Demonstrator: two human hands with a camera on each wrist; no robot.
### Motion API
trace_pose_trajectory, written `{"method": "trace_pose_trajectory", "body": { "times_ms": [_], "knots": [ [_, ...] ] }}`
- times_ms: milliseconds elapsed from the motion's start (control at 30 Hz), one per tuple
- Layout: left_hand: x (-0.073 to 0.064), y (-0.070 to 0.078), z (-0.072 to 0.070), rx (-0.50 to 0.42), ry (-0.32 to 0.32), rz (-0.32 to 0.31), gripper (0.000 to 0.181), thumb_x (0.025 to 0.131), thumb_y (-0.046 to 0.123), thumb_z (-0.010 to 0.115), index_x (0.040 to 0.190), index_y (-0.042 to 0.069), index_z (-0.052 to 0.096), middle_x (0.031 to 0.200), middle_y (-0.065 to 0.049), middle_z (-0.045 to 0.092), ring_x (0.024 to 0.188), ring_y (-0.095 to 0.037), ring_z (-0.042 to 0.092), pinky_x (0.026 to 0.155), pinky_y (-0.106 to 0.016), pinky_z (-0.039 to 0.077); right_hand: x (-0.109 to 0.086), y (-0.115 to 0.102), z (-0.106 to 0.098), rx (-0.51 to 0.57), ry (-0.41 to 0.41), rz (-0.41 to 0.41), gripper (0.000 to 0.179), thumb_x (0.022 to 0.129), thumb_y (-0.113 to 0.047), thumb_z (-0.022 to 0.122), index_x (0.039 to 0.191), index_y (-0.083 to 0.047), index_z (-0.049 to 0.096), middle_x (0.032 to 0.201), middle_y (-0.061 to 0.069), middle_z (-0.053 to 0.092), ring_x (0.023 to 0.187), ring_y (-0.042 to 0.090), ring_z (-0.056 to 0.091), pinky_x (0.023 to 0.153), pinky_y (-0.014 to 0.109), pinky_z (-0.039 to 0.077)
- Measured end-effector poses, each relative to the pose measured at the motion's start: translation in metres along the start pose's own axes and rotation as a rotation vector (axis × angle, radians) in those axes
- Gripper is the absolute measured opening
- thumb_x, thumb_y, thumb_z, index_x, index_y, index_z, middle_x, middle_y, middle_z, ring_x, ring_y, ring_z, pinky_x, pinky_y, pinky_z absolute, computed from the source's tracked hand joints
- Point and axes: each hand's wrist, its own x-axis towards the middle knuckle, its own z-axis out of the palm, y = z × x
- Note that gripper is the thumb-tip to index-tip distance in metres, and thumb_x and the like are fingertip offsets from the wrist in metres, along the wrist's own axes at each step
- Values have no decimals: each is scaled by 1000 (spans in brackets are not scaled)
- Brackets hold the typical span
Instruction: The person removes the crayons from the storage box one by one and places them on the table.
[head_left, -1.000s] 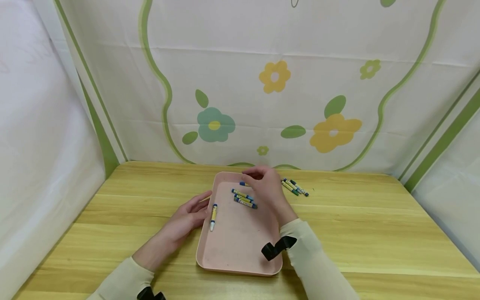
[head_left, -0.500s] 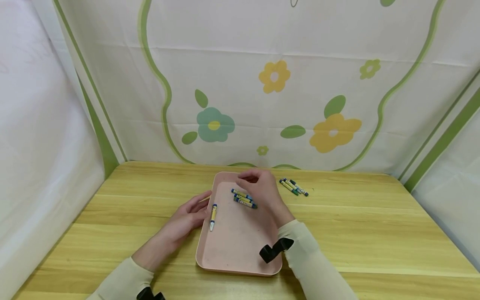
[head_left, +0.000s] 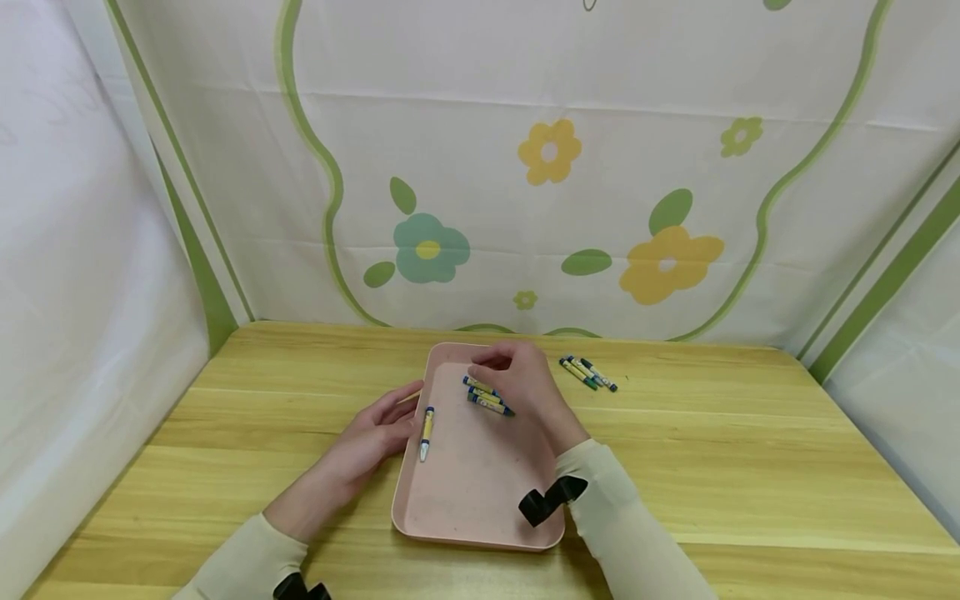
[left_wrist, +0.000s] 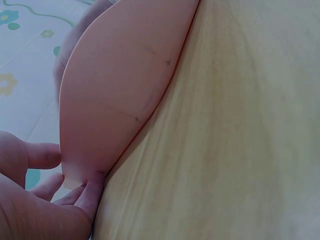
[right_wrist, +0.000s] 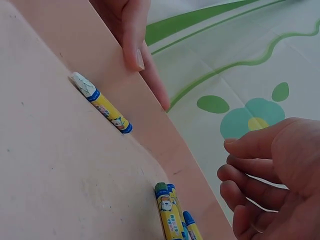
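A pink tray [head_left: 472,492] lies on the wooden table. My left hand [head_left: 375,429] rests against its left outer wall, fingers extended and touching it; the left wrist view has those fingertips [left_wrist: 92,192] at the wall's lower edge. Inside the tray a white-tipped crayon [right_wrist: 102,104] lies along the left side. A small row of yellow-and-blue crayons [head_left: 491,405] lies farther back. Over that row hovers my right hand [head_left: 525,383], fingers loosely bent. In the right wrist view the right hand [right_wrist: 270,180] shows nothing between thumb and fingers.
Several more crayons [head_left: 579,372] lie together on the table [head_left: 712,442] right of the tray's far end. A white curtain [head_left: 480,167] printed with flowers hangs behind the table, with white cloth [head_left: 90,250] at the left side too.
My right hand has moved slightly left over the crayon row. A blue crayon end that showed beside its fingertips a second ago is out of sight. The left hand and tray stay put.
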Motion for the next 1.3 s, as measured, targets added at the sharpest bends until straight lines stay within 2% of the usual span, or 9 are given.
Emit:
{"method": "trace_pose_trajectory", "body": {
  "times_ms": [333,633,833,1067,1300],
  "knots": [
    [0,1,0,0,-5,3,66,108,10,56,168,11,29,173,-20,33,159,-36,35,119,-38,43,-3,-7,3,-23,26,-8,22,96,-29,81,114,-17,83,102,-3,79,90,14,71,76,30,59],
    [0,0,0,-2,-4,2,65,108,11,56,168,11,30,172,-20,33,159,-36,35,117,-36,44,-3,-7,4,17,57,-12,21,97,-23,80,114,-13,82,104,1,80,92,15,72,78,30,60],
    [0,0,0,1,-1,0,65,108,11,57,167,11,31,173,-20,33,159,-35,35,118,-36,44,-1,-3,3,-8,56,33,20,97,-21,80,115,-12,81,105,2,79,93,17,71,78,30,59],
    [0,0,1,3,-3,-3,65,108,11,57,167,12,31,173,-19,33,159,-36,35,122,-42,41,1,4,-1,-47,35,89,19,96,-20,80,114,-13,82,103,1,78,91,19,68,75,31,57],
    [0,1,2,8,9,-11,64,108,11,57,167,14,32,173,-18,33,160,-35,35,118,-37,44,4,9,-1,-51,6,111,20,96,-20,80,115,-14,83,106,1,78,93,18,69,76,30,58]
  ]
}}
